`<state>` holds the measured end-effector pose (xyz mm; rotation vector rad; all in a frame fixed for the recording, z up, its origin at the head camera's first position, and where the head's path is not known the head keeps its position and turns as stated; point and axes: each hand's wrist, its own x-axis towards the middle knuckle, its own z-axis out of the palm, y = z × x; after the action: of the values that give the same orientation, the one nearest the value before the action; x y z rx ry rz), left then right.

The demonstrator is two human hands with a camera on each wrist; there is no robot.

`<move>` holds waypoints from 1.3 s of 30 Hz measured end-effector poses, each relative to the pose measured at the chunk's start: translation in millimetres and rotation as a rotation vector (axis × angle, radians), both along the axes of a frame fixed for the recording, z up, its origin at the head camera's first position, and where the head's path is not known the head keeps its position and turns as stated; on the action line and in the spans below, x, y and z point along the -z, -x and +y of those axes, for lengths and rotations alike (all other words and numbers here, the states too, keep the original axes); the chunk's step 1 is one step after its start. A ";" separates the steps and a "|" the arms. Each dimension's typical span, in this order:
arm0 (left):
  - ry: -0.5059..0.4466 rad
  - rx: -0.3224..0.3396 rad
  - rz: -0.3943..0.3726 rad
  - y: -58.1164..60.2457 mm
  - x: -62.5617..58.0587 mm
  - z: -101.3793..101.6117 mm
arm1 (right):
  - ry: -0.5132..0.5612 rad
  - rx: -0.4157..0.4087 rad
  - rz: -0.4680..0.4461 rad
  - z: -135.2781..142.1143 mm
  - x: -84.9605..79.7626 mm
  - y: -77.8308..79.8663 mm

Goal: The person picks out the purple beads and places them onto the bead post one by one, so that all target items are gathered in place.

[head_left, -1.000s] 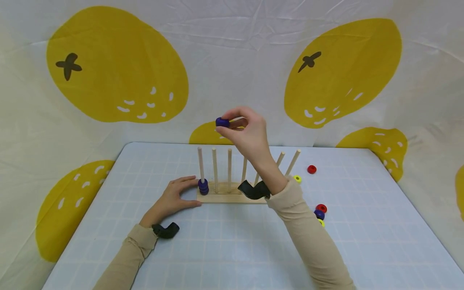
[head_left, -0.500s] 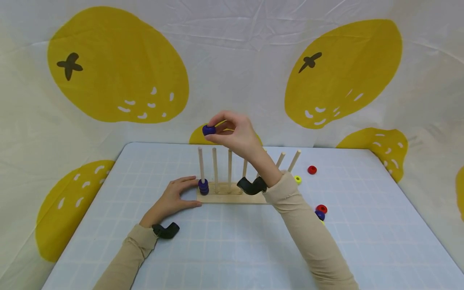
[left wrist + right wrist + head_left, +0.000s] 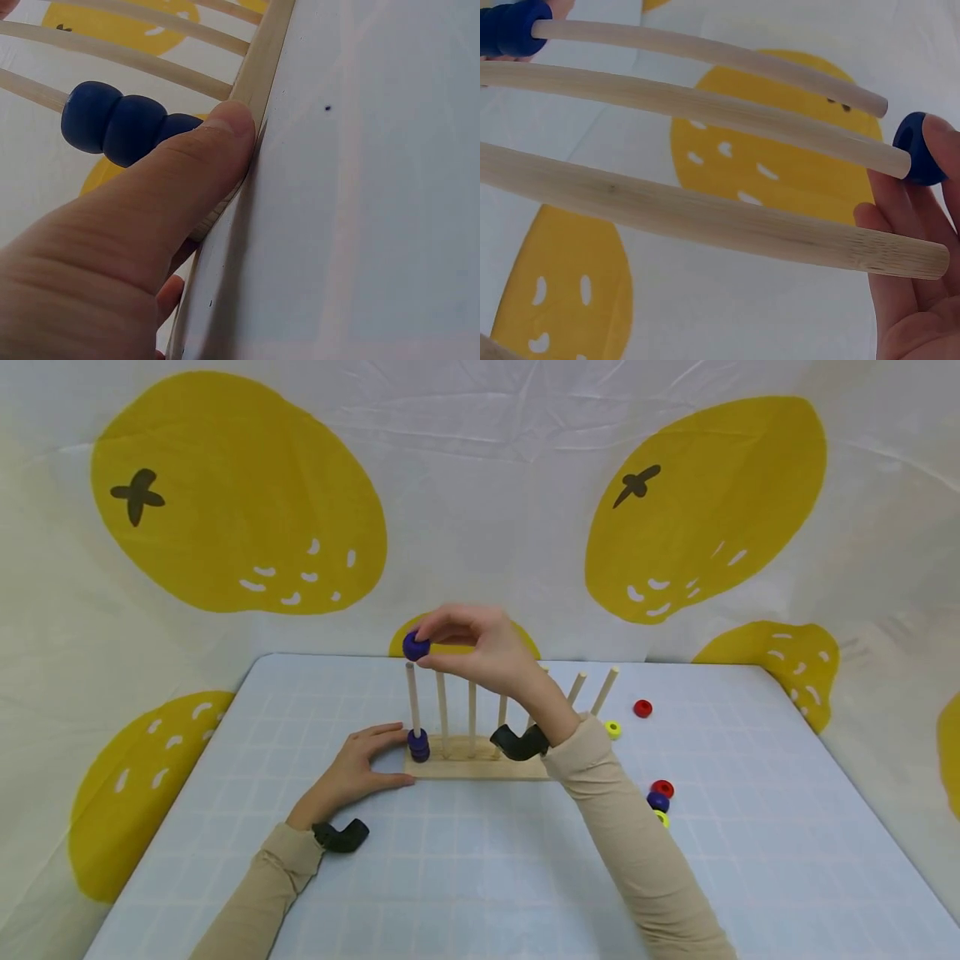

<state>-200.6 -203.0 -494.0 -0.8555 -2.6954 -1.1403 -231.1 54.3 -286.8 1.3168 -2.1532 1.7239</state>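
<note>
My right hand [image 3: 491,652] pinches a dark blue bead [image 3: 416,646] just above the tip of the leftmost peg [image 3: 413,697]. In the right wrist view this bead [image 3: 921,150] faces the peg ends with its hole, apart from the leftmost peg. My left hand [image 3: 358,768] holds the left end of the wooden peg stand [image 3: 480,769], thumb on its front edge and fingers behind. At the foot of the leftmost peg sit stacked blue beads [image 3: 418,745]; in the left wrist view the stack [image 3: 112,124] is partly behind my thumb [image 3: 187,161].
Right of the stand lie a red bead [image 3: 642,708] and a yellow bead [image 3: 612,729]. Nearer, a red bead [image 3: 662,789], a blue bead [image 3: 657,802] and a yellow bead [image 3: 662,818] lie together, partly behind the right sleeve [image 3: 637,835]. Several bare pegs rise from the stand.
My right hand has moved left and down with the blue bead, from above the middle pegs to over the leftmost peg. My left hand keeps its place on the stand.
</note>
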 end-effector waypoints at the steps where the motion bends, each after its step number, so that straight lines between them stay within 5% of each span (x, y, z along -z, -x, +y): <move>1: -0.001 0.002 0.000 0.2 0.1 0.1 | -0.014 -0.004 0.012 -0.3 0.0 -0.2; 23: -0.025 0.029 0.031 1.6 0.2 -1.0 | -0.205 -0.038 0.120 -3.7 0.3 -1.4; 39: -0.028 0.020 0.026 2.0 0.7 -0.4 | -0.216 -0.016 0.124 -2.2 0.2 -2.8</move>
<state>-202.6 -203.4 -494.7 -0.8886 -2.6498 -1.1597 -228.3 52.2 -287.0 1.4516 -2.3143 1.4043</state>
